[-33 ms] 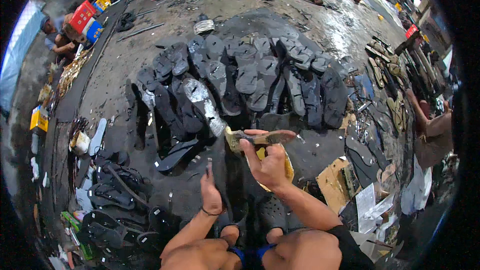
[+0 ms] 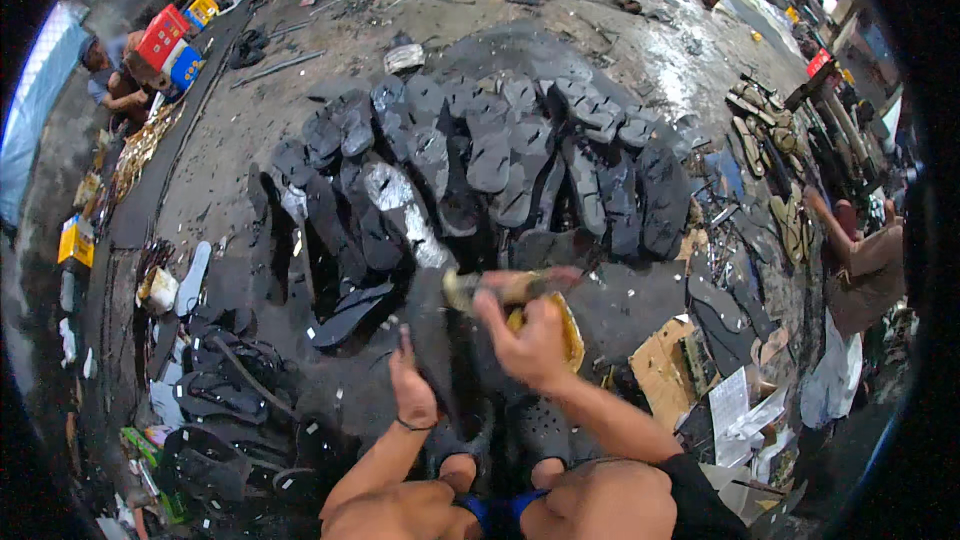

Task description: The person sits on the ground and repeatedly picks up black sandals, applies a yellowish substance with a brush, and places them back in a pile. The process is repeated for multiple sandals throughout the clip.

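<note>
Right hand clenched around a brush, its handle lying crosswise and blurred, raised just above a yellow tin that shows beside the knuckles. Left hand flat with fingers stretched forward, pressing on a dark sole lying on the floor in front of the knees. Both forearms coming up from the lower edge, right one angled in from the right, left one nearly straight, a thin band at its wrist. Beyond the hands, black soles fanned in overlapping rows across the middle of the floor, a few glossy. Near the left edge, a heap of black straps and a white bottle. At the far left corner, a red box, a blue box beside it and a yellow box just behind, with another person crouched next to them. Lower on the left edge, a yellow carton. Right of the tin, a brown cardboard piece and white paper sheets. Another person's arm at the right edge.
</note>
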`<state>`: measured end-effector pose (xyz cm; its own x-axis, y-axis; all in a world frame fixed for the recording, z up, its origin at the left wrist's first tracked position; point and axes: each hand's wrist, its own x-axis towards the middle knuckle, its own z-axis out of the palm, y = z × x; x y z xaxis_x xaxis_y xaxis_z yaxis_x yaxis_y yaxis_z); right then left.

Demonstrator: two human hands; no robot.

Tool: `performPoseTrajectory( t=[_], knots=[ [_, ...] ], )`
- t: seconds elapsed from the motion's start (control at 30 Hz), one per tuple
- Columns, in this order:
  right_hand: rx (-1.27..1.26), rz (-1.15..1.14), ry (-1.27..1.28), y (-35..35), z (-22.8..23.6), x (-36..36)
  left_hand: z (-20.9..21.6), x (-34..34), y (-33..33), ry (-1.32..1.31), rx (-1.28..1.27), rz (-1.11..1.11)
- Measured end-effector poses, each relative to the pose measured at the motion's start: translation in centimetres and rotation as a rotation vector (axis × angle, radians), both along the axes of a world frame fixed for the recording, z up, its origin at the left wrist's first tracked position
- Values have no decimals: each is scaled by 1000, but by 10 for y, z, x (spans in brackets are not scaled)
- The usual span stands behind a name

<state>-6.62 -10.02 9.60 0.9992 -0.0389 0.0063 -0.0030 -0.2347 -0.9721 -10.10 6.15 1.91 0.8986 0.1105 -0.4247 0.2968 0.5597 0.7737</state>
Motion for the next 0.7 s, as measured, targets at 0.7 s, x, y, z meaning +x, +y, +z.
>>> performPoseTrajectory(
  t=[0.7],
  knots=[
    [199,94,67,-8,-19,28,20,45,3,-21,-396,-34]
  ],
)
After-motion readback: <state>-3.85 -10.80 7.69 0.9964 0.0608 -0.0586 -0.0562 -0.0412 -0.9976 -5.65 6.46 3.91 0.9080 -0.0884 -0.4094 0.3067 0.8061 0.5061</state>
